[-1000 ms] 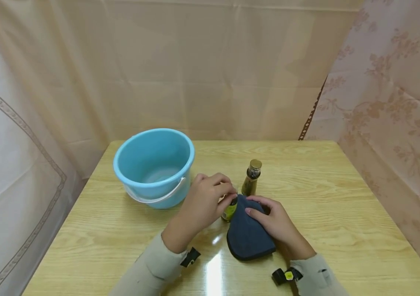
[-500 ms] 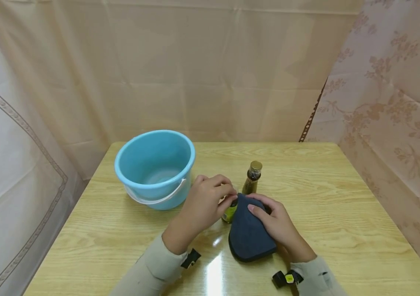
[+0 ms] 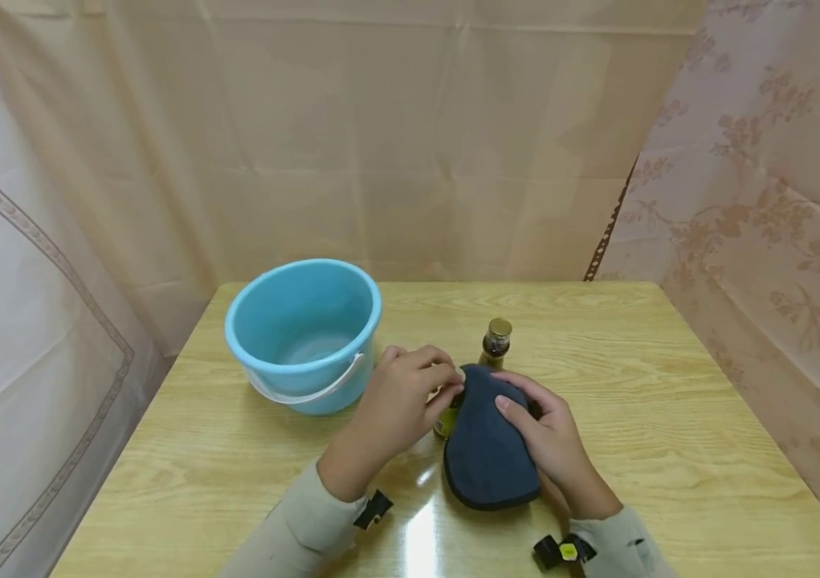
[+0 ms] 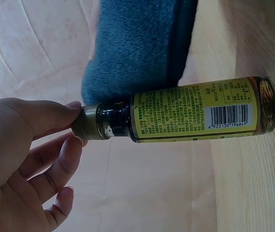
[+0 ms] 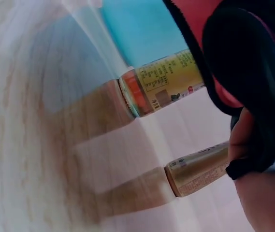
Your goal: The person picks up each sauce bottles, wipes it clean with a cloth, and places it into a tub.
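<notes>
In the head view my left hand (image 3: 398, 393) pinches the cap of a small bottle with a yellow label (image 4: 195, 111), which stands upright on the table. Its fingertips and thumb on the cap show in the left wrist view. My right hand (image 3: 554, 433) grips a dark blue fuzzy pad (image 3: 492, 449) with a black edge. Red inner parts and a thick black band show on the pad in the right wrist view. The pad lies right beside the labelled bottle and hides part of it. Behind the pad stands a second bottle (image 3: 496, 341) with a gold cap.
A light blue bucket (image 3: 301, 389) with a white handle stands at the table's back left, close to my left hand. The wooden table (image 3: 670, 417) ends at a beige curtain behind. Patterned curtains hang on both sides.
My right hand has turned and raised the pad a little, so it covers more of both bottles. The left hand stays on the cap.
</notes>
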The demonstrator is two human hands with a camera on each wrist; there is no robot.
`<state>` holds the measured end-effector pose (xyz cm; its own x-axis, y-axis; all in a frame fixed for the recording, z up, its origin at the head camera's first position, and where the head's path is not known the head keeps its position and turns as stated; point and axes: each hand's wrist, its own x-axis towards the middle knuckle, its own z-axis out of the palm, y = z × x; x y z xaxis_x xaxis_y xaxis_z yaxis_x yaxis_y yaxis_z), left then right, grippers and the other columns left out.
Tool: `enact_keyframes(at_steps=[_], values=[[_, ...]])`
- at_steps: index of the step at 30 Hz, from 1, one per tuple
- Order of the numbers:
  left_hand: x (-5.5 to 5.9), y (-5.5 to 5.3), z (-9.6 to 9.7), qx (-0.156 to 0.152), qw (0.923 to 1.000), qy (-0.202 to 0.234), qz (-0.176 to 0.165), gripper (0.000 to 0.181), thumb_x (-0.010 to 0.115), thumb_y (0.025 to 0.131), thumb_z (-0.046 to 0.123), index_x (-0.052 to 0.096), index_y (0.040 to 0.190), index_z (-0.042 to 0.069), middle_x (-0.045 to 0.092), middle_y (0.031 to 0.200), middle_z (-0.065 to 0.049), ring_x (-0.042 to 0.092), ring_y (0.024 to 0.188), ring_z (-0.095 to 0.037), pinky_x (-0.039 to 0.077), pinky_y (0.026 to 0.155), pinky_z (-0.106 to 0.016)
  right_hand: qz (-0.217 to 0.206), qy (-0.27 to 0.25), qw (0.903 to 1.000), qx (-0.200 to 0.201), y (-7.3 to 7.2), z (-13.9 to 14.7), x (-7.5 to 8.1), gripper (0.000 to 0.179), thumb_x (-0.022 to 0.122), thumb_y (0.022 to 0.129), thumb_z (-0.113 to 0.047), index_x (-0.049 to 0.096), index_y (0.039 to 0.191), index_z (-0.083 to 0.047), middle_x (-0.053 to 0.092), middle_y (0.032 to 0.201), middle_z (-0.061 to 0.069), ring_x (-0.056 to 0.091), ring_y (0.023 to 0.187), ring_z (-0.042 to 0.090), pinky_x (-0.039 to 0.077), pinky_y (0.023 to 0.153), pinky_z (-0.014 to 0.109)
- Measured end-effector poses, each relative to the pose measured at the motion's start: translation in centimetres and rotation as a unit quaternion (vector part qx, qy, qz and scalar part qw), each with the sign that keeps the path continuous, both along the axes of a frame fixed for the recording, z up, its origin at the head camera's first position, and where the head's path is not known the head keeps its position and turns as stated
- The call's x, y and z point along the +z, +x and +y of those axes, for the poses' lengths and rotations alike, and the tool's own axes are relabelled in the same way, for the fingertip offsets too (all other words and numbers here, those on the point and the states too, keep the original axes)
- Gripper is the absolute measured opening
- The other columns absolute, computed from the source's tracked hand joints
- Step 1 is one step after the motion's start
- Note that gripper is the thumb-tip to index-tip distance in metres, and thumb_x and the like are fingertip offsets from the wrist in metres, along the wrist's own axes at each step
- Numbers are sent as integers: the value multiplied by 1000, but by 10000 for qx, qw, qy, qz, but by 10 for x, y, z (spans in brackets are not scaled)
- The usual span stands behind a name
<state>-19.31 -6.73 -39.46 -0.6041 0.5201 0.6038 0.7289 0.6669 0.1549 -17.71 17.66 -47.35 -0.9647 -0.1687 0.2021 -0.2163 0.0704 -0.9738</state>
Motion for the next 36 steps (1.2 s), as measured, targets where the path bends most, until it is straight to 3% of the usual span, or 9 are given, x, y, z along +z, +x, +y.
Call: enact_keyframes(at_steps=[8,18,36], values=[[-3,0,-2,-21,10000,57,-30,5,79,94,28,81,96,24,73,101,9,69,88,-7,43,76,-33,204,-180,9996,-7,2,-5,0,36,61,106,-14,62,141,-11,57,147,7,68,120,18,61,86,37],[-4,2,-2,7,10000,-3,-50,6,78,94,28,81,96,24,74,102,9,69,88,-6,43,76,-32,26,-66,10000,-17,2,-5,-5,37,65,103,-13,63,139,-10,69,116,10,74,102,22,63,80,40],[-2,0,0,2,10000,2,-39,5,80,93,29,80,96,25,73,102,10,69,88,-6,43,77,-33,-596,257,9979,64,-3,0,-9,37,69,101,-25,66,137,-18,67,131,12,73,106,25,62,80,41]])
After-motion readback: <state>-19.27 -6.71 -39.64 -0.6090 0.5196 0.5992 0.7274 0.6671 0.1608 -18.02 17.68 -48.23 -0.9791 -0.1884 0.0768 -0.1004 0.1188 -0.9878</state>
